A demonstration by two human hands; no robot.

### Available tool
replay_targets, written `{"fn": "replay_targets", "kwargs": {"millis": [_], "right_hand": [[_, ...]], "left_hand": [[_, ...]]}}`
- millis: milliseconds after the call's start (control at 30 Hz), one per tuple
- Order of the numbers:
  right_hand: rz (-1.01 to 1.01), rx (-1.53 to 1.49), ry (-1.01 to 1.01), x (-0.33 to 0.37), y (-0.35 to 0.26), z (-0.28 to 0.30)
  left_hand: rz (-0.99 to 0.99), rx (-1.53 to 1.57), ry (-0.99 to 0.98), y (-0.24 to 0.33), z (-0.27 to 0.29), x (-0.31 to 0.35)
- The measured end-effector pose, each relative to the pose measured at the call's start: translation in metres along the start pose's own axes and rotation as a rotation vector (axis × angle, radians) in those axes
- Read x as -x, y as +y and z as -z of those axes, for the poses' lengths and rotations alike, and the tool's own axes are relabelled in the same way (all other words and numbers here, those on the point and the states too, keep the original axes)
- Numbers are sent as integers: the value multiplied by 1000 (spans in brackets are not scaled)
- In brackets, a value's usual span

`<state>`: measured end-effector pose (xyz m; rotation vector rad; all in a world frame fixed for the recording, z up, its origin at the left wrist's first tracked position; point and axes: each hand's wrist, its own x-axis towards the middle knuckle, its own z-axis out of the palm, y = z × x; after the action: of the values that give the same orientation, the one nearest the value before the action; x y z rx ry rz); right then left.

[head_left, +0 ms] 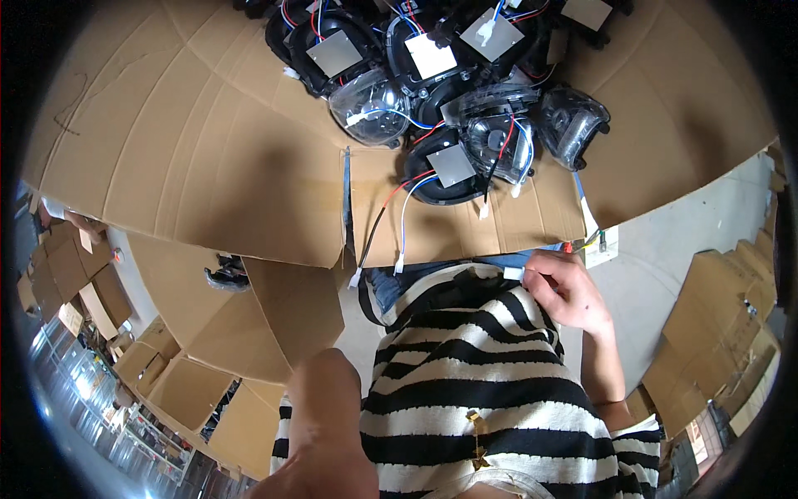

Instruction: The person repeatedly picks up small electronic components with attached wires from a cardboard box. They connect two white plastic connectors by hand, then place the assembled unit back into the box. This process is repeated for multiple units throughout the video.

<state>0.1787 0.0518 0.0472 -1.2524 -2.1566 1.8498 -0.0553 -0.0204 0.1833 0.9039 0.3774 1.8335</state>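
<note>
Near wired lamp units (497, 143) on cardboard (241, 183), the right hand (569, 291) pinches a small white piece (513, 273), fingers nearly closed, by the striped shirt (490, 391) (the left hand, out of view, cannot be read).

Place: a workshop or factory assembly area, judging by bulk parts and packing. Landmark: the broad brown cardboard sheet (199, 125). At its far middle, a heap of like black lamp-type units (437, 193) with clear covers (370, 104), coloured wires (390, 198) and white connectors (399, 264). To its near left, open cartons (187, 389), one holding dark parts (219, 407). To its near right, more cardboard (706, 303) and plain grey floor (636, 299)
</note>
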Motion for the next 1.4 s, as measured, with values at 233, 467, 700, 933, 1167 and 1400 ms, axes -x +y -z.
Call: {"fn": "replay_targets", "kwargs": {"millis": [233, 467, 700, 933, 1167, 1400], "right_hand": [[27, -14, 7, 2, 8, -8], [55, -50, 21, 8, 13, -5], [68, -64, 39, 12, 20, -3], [70, -62, 38, 15, 22, 1], [166, -83, 47, 15, 24, 3], [158, -55, -5, 16, 24, 3]], "left_hand": [[27, -274, 20, 2, -2, 0], [36, -138, -159, 3, 7, 9], [28, -69, -171, -18, 6, 10], [483, -99, -21, -53, 30, 41], [1080, 23, 824, -158, 117, 119], [876, -437, 1336, -217, 173, 129]]}}
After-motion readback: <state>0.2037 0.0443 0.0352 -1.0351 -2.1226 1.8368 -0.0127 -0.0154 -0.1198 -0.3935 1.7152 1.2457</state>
